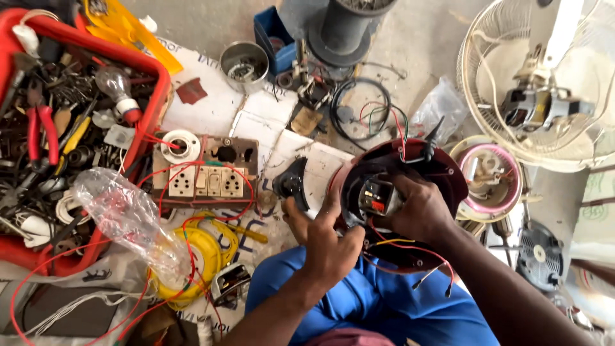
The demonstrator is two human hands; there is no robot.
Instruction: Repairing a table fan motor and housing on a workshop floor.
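Observation:
A dark red round appliance housing rests on my lap, open side up, with a small switch block and coloured wires inside it. My right hand grips the housing from the right, fingers curled over the switch block. My left hand holds the housing's left rim, thumb up near a black plastic part. Red, yellow and black wires trail out below the housing over my blue trousers.
A red crate of tools and a bulb sits at left. A wooden switchboard, yellow cable coil, clear plastic bag, steel bowl, fan guard with motor and a pink-rimmed part surround me.

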